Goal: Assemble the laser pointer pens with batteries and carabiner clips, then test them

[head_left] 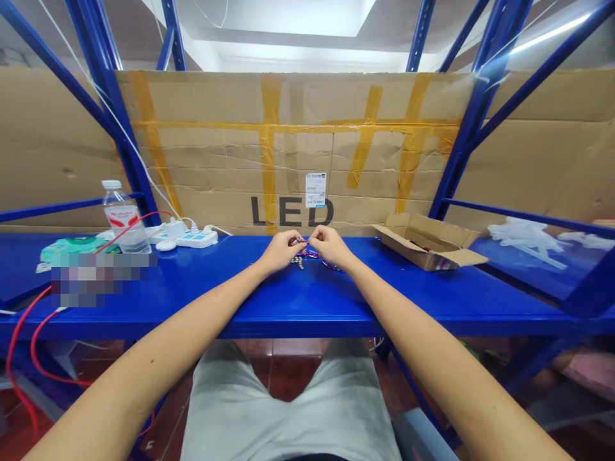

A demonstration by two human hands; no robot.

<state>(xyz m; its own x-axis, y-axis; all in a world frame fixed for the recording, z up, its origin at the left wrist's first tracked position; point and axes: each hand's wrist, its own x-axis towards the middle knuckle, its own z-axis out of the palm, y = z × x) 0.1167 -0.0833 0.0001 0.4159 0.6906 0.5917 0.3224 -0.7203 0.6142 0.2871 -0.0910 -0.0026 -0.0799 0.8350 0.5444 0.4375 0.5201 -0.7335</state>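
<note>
Apparently the work is only partway along: well to the left of the open box, the left hand pinches a small reddish piece between its fingers, and the right hand meets it with fingers drawn together, though I cannot tell whether they grip anything. Beneath the hands, also left of the box, silvery beads, shiny purple bits and a dark, many-coloured strand lie on the tabletop, so some handling seems left to do; no piece can be made out as finished, and the box's contents are mostly hidden. As for writing, the cardboard behind the box reads "LED" in big dark capitals. A white label beside those letters, up and left of the box, carries print and what looks like a barcode, too fine to read. Far left of the box, a bottle wears a red-and-white wrapper whose brand is illegible.
</note>
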